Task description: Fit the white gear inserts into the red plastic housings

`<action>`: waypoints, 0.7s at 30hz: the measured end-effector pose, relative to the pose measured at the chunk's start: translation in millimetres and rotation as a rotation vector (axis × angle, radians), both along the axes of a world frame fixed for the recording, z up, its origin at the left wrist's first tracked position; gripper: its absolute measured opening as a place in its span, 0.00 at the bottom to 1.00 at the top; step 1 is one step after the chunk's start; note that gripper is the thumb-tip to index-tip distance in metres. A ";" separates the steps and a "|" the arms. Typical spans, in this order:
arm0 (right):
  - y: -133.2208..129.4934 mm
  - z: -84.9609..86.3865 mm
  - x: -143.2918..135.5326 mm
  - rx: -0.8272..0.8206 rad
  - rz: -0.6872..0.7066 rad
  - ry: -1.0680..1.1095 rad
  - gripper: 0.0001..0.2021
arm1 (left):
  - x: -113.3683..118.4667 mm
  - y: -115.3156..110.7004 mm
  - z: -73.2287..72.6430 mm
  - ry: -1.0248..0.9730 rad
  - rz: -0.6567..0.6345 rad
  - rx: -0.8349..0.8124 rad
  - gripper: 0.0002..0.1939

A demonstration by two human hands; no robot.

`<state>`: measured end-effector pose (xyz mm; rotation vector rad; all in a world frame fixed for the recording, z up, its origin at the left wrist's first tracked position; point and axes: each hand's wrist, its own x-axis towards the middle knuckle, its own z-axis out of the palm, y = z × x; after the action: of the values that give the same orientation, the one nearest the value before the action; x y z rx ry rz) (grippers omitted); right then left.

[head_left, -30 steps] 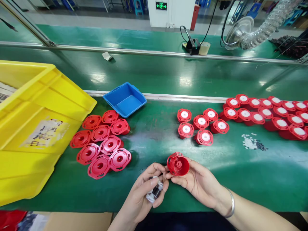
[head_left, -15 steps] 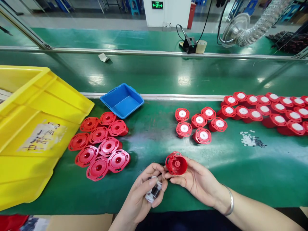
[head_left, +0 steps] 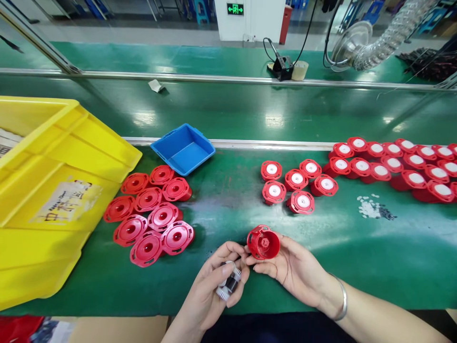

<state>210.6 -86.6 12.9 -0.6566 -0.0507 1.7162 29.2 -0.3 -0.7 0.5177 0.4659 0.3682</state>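
My left hand point(head_left: 217, 286) is closed round a small grey-and-black part with toothed, gear-like ends point(head_left: 228, 282). Close by, my right hand point(head_left: 298, 267) grips a red plastic housing point(head_left: 263, 243), its hollow mouth tilted toward me and a small knob showing inside. The fingertips of both hands nearly meet at the housing's left side; whether they touch is unclear. To the left lies a group of red housings point(head_left: 163, 216), flanged faces up. Beyond my right hand stand several red housings with white toothed discs point(head_left: 300, 202) in their tops.
A yellow bin point(head_left: 67, 200) leans at the left, beside a blue tray point(head_left: 183, 152). Rows of red-and-white housings point(head_left: 416, 178) fill the right side. Small white and dark bits point(head_left: 373, 208) lie before them. Behind a metal rail are a soldering iron stand point(head_left: 281, 69) and a flexible duct point(head_left: 385, 45).
The whole view has shifted very slightly to the right. Both hands keep their holds, and nothing on the table has changed place.
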 end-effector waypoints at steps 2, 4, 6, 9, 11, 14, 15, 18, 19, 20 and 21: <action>-0.3 -0.5 0.3 0.006 0.004 0.002 0.21 | 0.1 0.0 0.2 0.001 0.005 -0.006 0.10; -0.2 -0.9 0.4 0.011 0.006 0.008 0.21 | 0.2 0.2 0.0 0.003 0.008 -0.012 0.10; 0.1 -0.7 0.1 0.016 0.006 0.012 0.21 | 0.2 0.5 -0.4 0.006 0.008 -0.018 0.10; 0.8 0.4 -0.4 0.027 0.008 0.013 0.21 | 0.3 0.6 -0.3 0.010 0.012 -0.024 0.10; 0.9 1.2 -0.6 0.032 0.008 0.013 0.20 | 0.6 0.5 0.4 0.014 0.022 -0.029 0.10; 1.1 1.6 -0.5 0.034 0.001 0.008 0.20 | 0.9 0.2 2.1 0.015 0.028 -0.037 0.09; 1.3 1.5 -0.5 0.036 0.000 0.004 0.20 | 1.0 0.1 2.6 0.014 0.026 -0.038 0.10; 1.7 0.8 -0.5 0.044 -0.002 -0.004 0.20 | 0.7 -0.2 3.2 0.016 0.021 -0.034 0.10; 1.7 0.6 -0.5 0.046 -0.003 -0.005 0.19 | 0.6 -0.3 3.0 0.015 0.021 -0.032 0.10; 1.6 0.5 -0.6 0.050 -0.004 -0.006 0.20 | 0.5 -0.3 2.8 0.016 0.020 -0.029 0.10; 1.4 0.4 -0.7 0.053 -0.003 -0.005 0.20 | 0.4 -0.3 2.5 0.018 0.019 -0.028 0.10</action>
<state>209.9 -85.2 13.4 -0.6210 -0.0982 1.7047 29.6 -0.6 1.8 0.4901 0.4933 0.3748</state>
